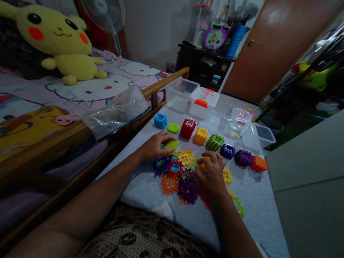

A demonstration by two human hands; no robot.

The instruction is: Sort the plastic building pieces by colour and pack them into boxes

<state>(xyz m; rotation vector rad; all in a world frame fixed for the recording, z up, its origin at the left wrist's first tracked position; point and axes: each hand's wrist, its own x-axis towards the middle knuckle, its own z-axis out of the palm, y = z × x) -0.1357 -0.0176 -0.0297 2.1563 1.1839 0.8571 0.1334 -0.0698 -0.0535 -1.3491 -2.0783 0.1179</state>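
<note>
My left hand (157, 146) is closed on a lime-green toothed plastic building piece (172, 144), pinched between thumb and fingers at the left of a loose pile. Bent over the pile's right side, my right hand (212, 171) has its fingers on a yellow building piece (204, 162), partly hidden by them. The pile mixes orange (170, 184), purple (188, 190), red, blue and yellow pieces lying flat or overlapping. Behind it runs a row sorted by colour: a blue stack (160, 120), a low lime stack (173, 128), a red stack (187, 129), a yellow stack (200, 136) and several others.
Clear plastic boxes (179, 96) line the table's far end, one with an orange-handled lid (206, 95). A wooden bed rail (151, 94) borders the cloth-covered table (149, 202) on the left, with a plastic bag (117, 111) on it. A pale panel (328, 166) stands right.
</note>
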